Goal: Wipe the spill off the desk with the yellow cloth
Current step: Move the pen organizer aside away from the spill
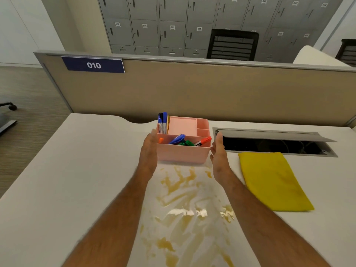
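Head view: white desk (81, 170), brownish spill (185, 205) smeared down the near middle, from just below a pink organizer (183, 151) toward the near edge. Wet and glossy in the centre, thinner streaks at the far end and near corner.

Left hand (149, 151) flat and open, fingers together, palm against or just beside the organizer's left wall (contact not clear). Right hand (218, 153) likewise open, fingers together, palm facing the right wall with a slight gap. Neither closed on anything.

Cloth (273, 180) to the right of the spill, near the right forearm, lying flat and folded on a dry part of the desk, just this side of an open cable tray (269, 139). Untouched.

Handling, as a judgement: cloth soft, light, limp, no fragility; likely to unfold if lifted by one corner, so best taken by bunching the near-left edge or pressing a flat palm on its middle and sliding it over. Spill probably sticky (syrupy colour), so firm pressure and several passes. Organizer light plastic, rigid, loaded with loose markers (162, 122); best lifted level by both side walls, since its near edge sits at the spill's far end.
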